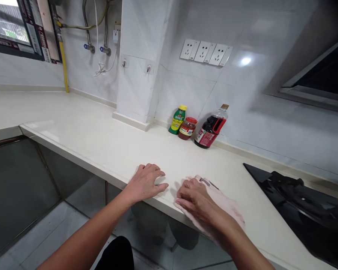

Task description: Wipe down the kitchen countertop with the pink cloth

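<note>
My left hand is at the front edge of the white countertop, fingers spread and holding nothing. To its right, my right hand has its fingers curled onto a pale pink cloth, gripping the end nearest my left hand. The cloth lies on the counter, spread out under my right wrist and partly over the front edge. A dark mark or label shows on its far side. Part of the cloth is hidden by my right forearm.
Against the back wall stand a green bottle with a yellow cap, a red-lidded jar and a large dark sauce bottle. A black gas hob is at the right. Wall sockets sit above; a yellow pipe runs down at left.
</note>
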`<control>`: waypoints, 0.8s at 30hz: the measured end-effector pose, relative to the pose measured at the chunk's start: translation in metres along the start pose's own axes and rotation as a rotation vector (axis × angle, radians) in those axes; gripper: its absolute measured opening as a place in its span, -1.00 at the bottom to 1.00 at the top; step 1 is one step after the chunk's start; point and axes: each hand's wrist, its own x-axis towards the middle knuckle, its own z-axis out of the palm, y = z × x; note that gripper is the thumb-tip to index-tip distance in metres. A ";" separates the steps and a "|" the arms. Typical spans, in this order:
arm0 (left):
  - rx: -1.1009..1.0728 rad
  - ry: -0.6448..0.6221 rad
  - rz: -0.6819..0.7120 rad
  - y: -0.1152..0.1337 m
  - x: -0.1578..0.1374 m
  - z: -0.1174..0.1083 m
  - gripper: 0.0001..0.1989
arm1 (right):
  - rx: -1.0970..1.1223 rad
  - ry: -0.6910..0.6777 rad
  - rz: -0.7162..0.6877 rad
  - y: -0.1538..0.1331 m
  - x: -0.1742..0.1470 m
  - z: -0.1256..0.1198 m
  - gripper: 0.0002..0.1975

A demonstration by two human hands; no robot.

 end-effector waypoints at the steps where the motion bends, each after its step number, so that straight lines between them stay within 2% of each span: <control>1: 0.003 -0.001 -0.005 0.000 0.000 -0.001 -0.68 | -0.002 0.017 -0.010 -0.004 0.005 0.003 -0.72; 5: 0.009 -0.016 0.001 -0.002 -0.001 -0.002 -0.68 | -0.015 0.053 -0.019 -0.003 0.004 0.008 -0.75; 11: -0.018 -0.032 -0.004 -0.001 -0.004 -0.004 -0.66 | 0.023 -0.024 -0.028 0.055 -0.042 0.007 -0.76; 13: -0.011 -0.031 -0.008 0.002 -0.003 -0.004 -0.65 | 0.032 -0.057 -0.021 0.064 -0.049 0.005 -0.75; 15: 0.001 -0.026 -0.008 0.004 -0.001 -0.004 -0.67 | 0.015 -0.043 -0.021 0.057 -0.045 0.005 -0.75; 20: 0.015 -0.005 -0.017 0.004 0.001 -0.002 -0.72 | -0.092 0.055 -0.073 0.007 -0.002 0.009 -0.80; 22: 0.009 0.004 -0.020 0.001 0.001 -0.001 -0.73 | -0.168 0.067 -0.039 -0.003 0.017 0.012 -0.84; 24: -0.007 0.014 -0.027 -0.002 0.001 0.000 -0.73 | -0.275 0.064 0.037 -0.002 0.032 0.011 -0.91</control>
